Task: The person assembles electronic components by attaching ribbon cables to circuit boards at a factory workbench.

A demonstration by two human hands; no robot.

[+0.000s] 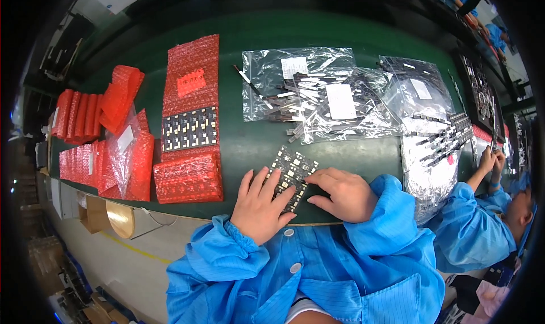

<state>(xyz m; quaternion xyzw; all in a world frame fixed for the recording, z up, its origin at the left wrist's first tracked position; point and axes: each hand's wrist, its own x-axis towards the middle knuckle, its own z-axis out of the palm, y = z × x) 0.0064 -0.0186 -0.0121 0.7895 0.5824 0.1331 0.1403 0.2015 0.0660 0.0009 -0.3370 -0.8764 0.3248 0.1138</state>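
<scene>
On the green table right in front of me lies a black circuit board panel point(289, 169) dotted with pale components, tilted slightly. My left hand point(262, 203) is spread over its left side and lower part, hiding some of it. My right hand point(345, 194) rests at the panel's right edge, the index finger stretched out to touch it and the thumb apart. A similar board panel point(190, 129) lies flat to the left, on a strip of red bubble wrap point(194, 56). Below that sits a folded red bubble-wrap bundle point(188, 179).
Red bubble-wrap rolls point(79, 115) and loose wrap pieces stand at the far left. Clear plastic bags point(267, 63) of narrow black strips spread across the back. More strips point(443, 139) lie on a bag at right, near a co-worker's sleeve point(468, 230). The table's front edge point(233, 213) runs close to my body.
</scene>
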